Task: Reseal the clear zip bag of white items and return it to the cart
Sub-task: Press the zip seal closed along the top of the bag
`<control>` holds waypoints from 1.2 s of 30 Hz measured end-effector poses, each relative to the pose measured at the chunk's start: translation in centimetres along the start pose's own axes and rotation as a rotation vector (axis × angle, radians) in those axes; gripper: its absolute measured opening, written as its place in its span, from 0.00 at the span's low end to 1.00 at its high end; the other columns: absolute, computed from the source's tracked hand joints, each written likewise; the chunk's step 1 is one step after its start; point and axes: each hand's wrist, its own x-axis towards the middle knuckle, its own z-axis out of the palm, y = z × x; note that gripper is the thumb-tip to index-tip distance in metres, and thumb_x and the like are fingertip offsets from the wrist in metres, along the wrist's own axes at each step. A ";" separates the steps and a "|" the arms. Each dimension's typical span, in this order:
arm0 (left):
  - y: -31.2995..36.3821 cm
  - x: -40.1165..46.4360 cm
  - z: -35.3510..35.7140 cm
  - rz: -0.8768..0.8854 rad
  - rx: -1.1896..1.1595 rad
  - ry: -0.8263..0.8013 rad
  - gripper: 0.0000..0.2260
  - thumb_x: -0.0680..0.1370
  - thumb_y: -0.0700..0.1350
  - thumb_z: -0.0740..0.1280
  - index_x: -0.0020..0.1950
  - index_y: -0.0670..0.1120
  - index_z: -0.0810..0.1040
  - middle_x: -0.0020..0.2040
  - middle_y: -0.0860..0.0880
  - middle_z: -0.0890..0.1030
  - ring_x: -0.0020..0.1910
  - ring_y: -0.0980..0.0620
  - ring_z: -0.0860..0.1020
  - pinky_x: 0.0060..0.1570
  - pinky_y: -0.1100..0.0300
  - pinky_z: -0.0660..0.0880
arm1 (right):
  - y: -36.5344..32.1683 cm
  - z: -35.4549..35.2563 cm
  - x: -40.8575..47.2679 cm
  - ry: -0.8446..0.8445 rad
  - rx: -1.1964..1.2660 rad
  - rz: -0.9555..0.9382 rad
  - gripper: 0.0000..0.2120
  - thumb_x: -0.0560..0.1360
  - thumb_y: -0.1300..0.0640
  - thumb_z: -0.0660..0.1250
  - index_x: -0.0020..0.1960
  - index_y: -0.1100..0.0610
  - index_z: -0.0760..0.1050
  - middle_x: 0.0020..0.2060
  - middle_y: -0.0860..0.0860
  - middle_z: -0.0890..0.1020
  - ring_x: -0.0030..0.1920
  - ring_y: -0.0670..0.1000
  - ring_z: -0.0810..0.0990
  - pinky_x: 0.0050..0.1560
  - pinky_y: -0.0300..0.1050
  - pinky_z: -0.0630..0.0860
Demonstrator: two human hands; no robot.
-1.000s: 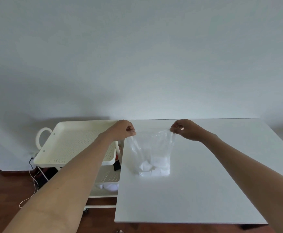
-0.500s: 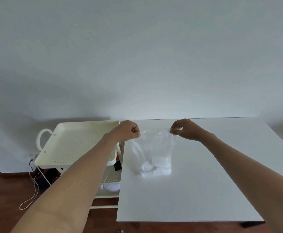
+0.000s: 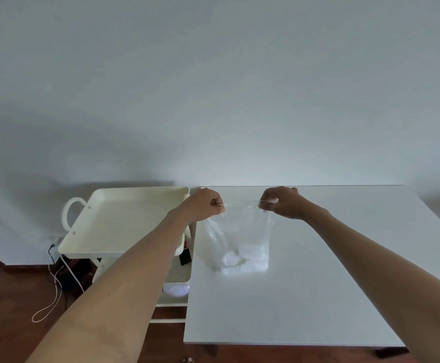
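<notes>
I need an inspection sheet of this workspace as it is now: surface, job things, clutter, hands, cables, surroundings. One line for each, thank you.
Surface: white table, bare apart from the bag.
Job's things: clear zip bag stands on the table, white items at its bottom; cream cart beside the table's left edge, perforated top tray holds nothing visible.
Clutter: small black object on the cart, below the top tray; a white rounded thing on a lower shelf, unclear.
Hands: left hand and right hand each pinch one end of the bag's top edge.
Cables: white cord looped on the floor.
Surroundings: plain white wall, dark wood floor.
</notes>
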 end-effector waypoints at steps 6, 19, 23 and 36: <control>0.9 -0.6 0.2 0.060 -0.020 0.009 0.06 0.79 0.38 0.69 0.52 0.36 0.82 0.52 0.40 0.84 0.56 0.44 0.80 0.61 0.54 0.73 | -1.4 0.0 0.2 -0.107 -0.057 -0.029 0.12 0.77 0.39 0.69 0.49 0.47 0.83 0.48 0.39 0.85 0.55 0.39 0.78 0.60 0.49 0.56; 1.7 -0.7 1.1 0.005 -0.044 0.015 0.08 0.81 0.42 0.67 0.53 0.37 0.80 0.54 0.42 0.83 0.57 0.45 0.79 0.59 0.52 0.75 | -2.7 1.5 0.0 -0.062 -0.089 -0.035 0.11 0.80 0.40 0.64 0.53 0.44 0.81 0.52 0.38 0.83 0.58 0.43 0.77 0.58 0.49 0.56; 1.8 -0.9 1.6 0.017 -0.053 0.048 0.07 0.81 0.43 0.67 0.54 0.39 0.80 0.54 0.45 0.82 0.57 0.46 0.79 0.61 0.51 0.75 | -3.4 2.1 0.0 -0.044 -0.079 -0.043 0.11 0.79 0.40 0.67 0.51 0.45 0.81 0.50 0.40 0.84 0.56 0.43 0.78 0.58 0.48 0.56; 0.9 -1.2 1.5 0.023 -0.094 0.045 0.07 0.81 0.44 0.68 0.53 0.40 0.81 0.53 0.45 0.82 0.56 0.46 0.78 0.60 0.53 0.75 | -4.6 3.2 0.3 0.000 -0.052 -0.055 0.10 0.79 0.41 0.67 0.51 0.47 0.81 0.46 0.38 0.83 0.53 0.40 0.79 0.60 0.48 0.56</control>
